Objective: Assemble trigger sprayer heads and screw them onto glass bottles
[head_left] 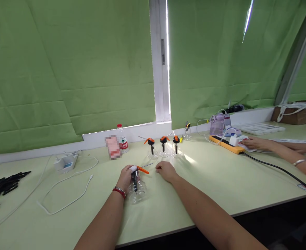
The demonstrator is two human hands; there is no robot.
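My left hand (pixel 126 176) is wrapped around the upper part of a clear spray bottle (pixel 137 189), which stands slightly tilted over the table. The bottle has a black inner stem, an orange lever and a thin grey rod pointing right. Just right of the rod's tip, my right hand (pixel 166 170) is closed with its fingers curled; whatever it pinches, if anything, is hidden. Beyond my hands stand three similar bottles in a row: the left bottle (pixel 152 149), the middle bottle (pixel 164 148) and the right bottle (pixel 176 148), with black heads and orange levers.
A water bottle (pixel 123 140) and a blurred pink item (pixel 113 146) stand at the back. White cables and a white power strip (pixel 65 163) lie left, near black strips (pixel 5 185). At right are an orange power strip (pixel 227 144), a purple bottle (pixel 216 125) and another person's hand (pixel 255 143).
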